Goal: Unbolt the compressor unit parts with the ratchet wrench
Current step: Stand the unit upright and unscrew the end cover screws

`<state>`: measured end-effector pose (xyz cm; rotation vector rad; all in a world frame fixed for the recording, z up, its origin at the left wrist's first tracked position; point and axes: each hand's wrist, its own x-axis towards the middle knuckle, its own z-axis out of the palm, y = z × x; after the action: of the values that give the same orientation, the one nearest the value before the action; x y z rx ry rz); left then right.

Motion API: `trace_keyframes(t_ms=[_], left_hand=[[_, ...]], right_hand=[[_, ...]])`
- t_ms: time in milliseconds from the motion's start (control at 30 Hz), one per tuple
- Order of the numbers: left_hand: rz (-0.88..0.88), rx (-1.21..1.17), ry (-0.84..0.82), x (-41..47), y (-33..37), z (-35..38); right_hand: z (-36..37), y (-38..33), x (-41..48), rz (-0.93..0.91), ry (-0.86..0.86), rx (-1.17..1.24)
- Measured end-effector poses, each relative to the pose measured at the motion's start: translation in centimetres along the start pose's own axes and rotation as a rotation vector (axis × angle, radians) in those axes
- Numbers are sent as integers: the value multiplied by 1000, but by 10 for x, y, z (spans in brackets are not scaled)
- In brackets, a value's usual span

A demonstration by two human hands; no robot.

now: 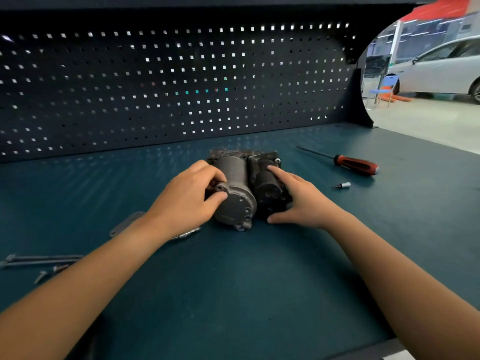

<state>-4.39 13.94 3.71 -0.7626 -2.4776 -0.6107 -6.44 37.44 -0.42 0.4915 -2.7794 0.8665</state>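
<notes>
the compressor unit [242,188] lies on the dark teal tabletop [233,281], in the middle, in front of the black pegboard [168,81]. it is made of two dark cylinders side by side, their round ends facing the person. the left hand [188,197] has its grip closed on the near left corner of the larger grey cylinder, thumb and fingers pinching around a bolt lug there. the right hand [298,198] presses on the smaller black cylinder with its grip released, index finger stretched along the top and thumb against the near edge. a screwdriver [345,162] with a red and black handle lies to the right, well apart from the unit, and a small socket bit [341,185] lies near it. by the left forearm a flat metal plate [124,224] and a short bit [185,233] lie on the tabletop, and long bolts [39,261] lie at the far left. whether the ratchet wrench is among these things cannot be told
</notes>
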Motion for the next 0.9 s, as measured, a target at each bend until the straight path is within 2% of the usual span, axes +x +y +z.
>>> trace_keyframes(t_ms=[100, 167, 333, 500, 667, 900], left_hand=[[32, 95, 30, -1, 2, -1], [38, 127, 34, -2, 0, -3], [-34, 22, -16, -11, -8, 1], [55, -15, -73, -7, -19, -4], [-25, -41, -60, -2, -29, -5], [-55, -136, -101, 0, -27, -2]], right_hand=[[5, -6, -1, -6, -22, 137], [11, -13, -2, -3, 24, 191], [20, -24, -3, 46, 169, 128], [17, -26, -3, 61, 170, 110], [14, -25, -3, 55, 101, 130], [14, -25, -4, 45, 107, 125]])
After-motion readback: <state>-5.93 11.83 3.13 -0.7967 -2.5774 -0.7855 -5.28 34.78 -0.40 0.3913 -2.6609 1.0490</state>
